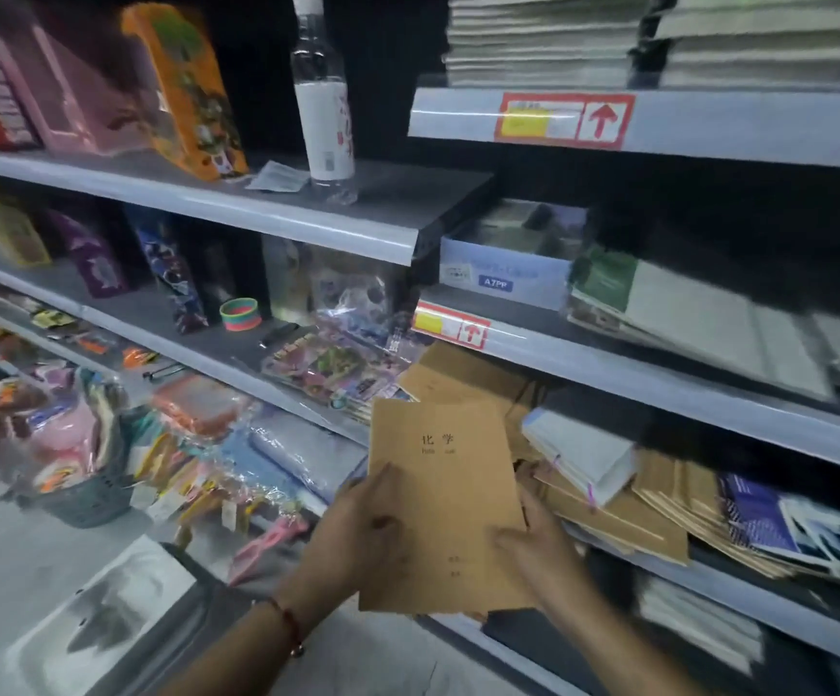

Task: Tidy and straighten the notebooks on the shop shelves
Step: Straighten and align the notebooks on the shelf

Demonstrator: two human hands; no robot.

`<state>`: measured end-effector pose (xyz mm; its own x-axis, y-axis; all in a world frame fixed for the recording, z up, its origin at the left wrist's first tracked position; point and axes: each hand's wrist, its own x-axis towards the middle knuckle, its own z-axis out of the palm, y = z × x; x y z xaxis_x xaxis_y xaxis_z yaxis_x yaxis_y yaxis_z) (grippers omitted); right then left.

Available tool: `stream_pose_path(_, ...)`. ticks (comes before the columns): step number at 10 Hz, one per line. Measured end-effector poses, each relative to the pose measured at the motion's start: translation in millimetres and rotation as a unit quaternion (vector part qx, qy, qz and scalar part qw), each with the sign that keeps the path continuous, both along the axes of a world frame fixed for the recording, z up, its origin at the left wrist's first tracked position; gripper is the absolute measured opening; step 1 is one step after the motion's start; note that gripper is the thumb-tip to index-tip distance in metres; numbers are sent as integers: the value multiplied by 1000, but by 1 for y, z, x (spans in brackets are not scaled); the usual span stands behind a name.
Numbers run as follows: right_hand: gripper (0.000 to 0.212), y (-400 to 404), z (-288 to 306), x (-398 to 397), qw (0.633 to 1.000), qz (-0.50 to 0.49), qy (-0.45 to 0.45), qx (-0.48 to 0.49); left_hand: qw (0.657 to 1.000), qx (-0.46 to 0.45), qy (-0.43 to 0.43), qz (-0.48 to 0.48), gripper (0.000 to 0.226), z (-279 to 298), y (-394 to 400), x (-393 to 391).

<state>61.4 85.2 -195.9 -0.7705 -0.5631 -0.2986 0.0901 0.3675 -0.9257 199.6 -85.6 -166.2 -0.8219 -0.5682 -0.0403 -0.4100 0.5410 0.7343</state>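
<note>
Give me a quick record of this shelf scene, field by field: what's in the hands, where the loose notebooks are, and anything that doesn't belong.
held item: brown notebook, upright, cover facing the camera
left hand: grips the notebook's left edge
right hand: grips its lower right edge
untidy pile: brown notebooks splayed on the shelf behind the hands
white pad: lying tilted on that pile
out of place: clear bottle standing on an upper shelf
upper right: grey stacks, fairly even

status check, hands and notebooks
Left hand and right hand both grip the brown notebooks. Held off the shelf. Messy brown stack behind.
</note>
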Motion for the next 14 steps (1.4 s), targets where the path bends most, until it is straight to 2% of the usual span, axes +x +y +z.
stream_pose_path(1,63,-14,0,-10,1000,-29,7,-6,1000,-5,-6,-24,55,-5,-25,-20)
stream_pose_path(2,57,-27,-1,-23,998,-56,7,-13,999,3,-5,-52,53,-12,-45,-41)
stream_pose_path(3,50,-42,-4,-38,998,-56,18,-10,998,36,44,-30,35,-25,-67,-70)
stream_pose_path(4,48,-55,-9,-56,997,-58,49,0,997,-37,39,-55,47,-29,-77,-88)
stream_pose_path(5,44,-69,-14,-68,994,-62,93,16,992,-70,39,-94,37,-26,-85,-106)
stream_pose_path(6,53,-83,-23,-81,987,-58,143,52,985,-88,87,-118,10,-31,-98,-118)
stream_pose_path(7,49,-95,-30,-89,980,-71,162,91,962,-149,92,-212,27,-31,-116,-128)
stream_pose_path(8,41,-106,-29,-96,975,-82,175,112,923,-240,-37,-297,73,-45,-134,-132)
stream_pose_path(9,44,-115,-26,-102,971,-94,170,142,874,-356,-74,-324,92,-55,-148,-138)
stream_pose_path(10,45,-124,-29,-103,962,-102,195,164,837,-391,-123,-361,84,-59,-166,-154)
stream_pose_path(11,47,-133,-27,-98,946,-104,233,201,824,-408,-131,-372,85,-60,-179,-169)
stream_pose_path(12,52,-143,-26,-95,932,-99,269,221,808,-425,-133,-386,99,-68,-192,-179)
stream_pose_path(13,62,-147,-31,-91,909,-39,294,292,798,-447,-114,-387,106,-77,-200,-190)
stream_pose_path(14,83,-142,-36,-88,867,36,311,387,798,-445,-91,-395,98,-80,-206,-202)
